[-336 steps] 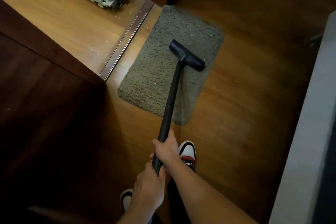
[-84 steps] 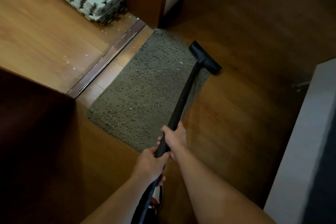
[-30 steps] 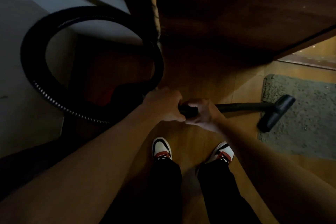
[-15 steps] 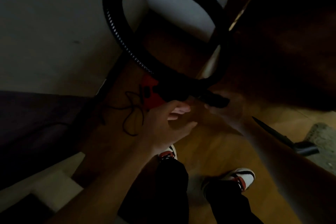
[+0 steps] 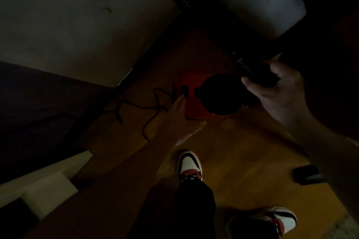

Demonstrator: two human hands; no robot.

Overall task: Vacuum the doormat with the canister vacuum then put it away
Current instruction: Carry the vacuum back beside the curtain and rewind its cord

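The red canister vacuum [image 5: 194,101] sits on the dim wood floor near the wall, with a black round top part [image 5: 219,94]. My left hand [image 5: 177,120] reaches down, fingers apart, its fingertips at a dark button on the canister's left side. My right hand [image 5: 275,91] is shut on the black vacuum hose [image 5: 250,64], which runs up and left out of view. The black floor nozzle [image 5: 307,174] shows at the lower right, partly hidden by my right arm. A corner of the doormat [image 5: 345,227] shows at the bottom right.
A black power cord [image 5: 147,106] lies looped on the floor left of the canister. A pale wall [image 5: 77,15] rises at the upper left, with dark furniture [image 5: 38,112] below it. My two shoes [image 5: 190,167] stand on the floor.
My view has swung away from the doormat to the canister. My left hand has let go of the hose handle and stretched down to the canister's side. The right hand keeps its hold.
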